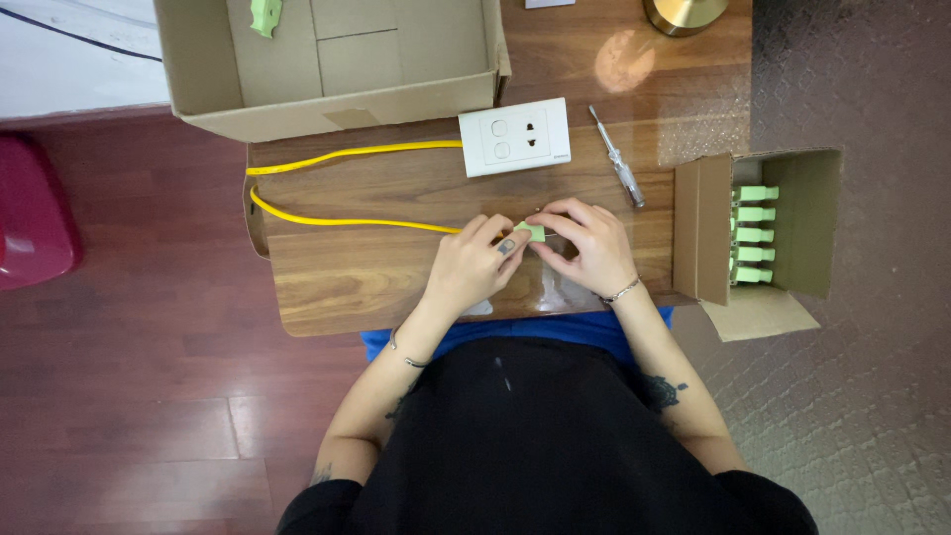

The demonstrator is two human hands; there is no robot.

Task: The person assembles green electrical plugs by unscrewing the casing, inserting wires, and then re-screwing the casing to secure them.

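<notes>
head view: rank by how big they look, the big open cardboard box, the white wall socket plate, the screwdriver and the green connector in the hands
1. big open cardboard box
2. white wall socket plate
3. screwdriver, thin but nearly as long as the plate
4. green connector, pinched between the left hand and right hand, partly hidden

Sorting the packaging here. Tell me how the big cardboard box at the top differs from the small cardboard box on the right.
The big cardboard box is wide and shallow, and holds one green connector at its far edge. The small cardboard box is narrower, with a row of green connectors stacked inside. The big one lies beyond the wooden board; the small one sits at the board's right end. Both are plain brown with flaps open.
</notes>
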